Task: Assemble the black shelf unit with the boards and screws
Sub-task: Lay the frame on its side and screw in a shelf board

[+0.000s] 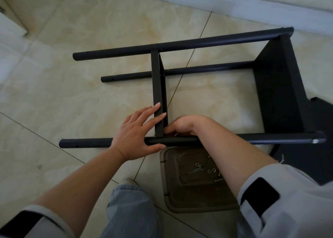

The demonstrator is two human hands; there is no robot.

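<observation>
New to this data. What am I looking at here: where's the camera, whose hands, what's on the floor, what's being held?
One picture, from a wide-angle camera worn on a person's head, looking down at their own two bare hands. No robot. A half-built black shelf unit lies on its side on the tiled floor. The left hand lies with straight fingers against the middle board, its thumb under the near pole. The right hand is curled at the joint where board meets pole; what it pinches is hidden. Nearer the person, a brown tray holds a small wrench, nuts and screws.
</observation>
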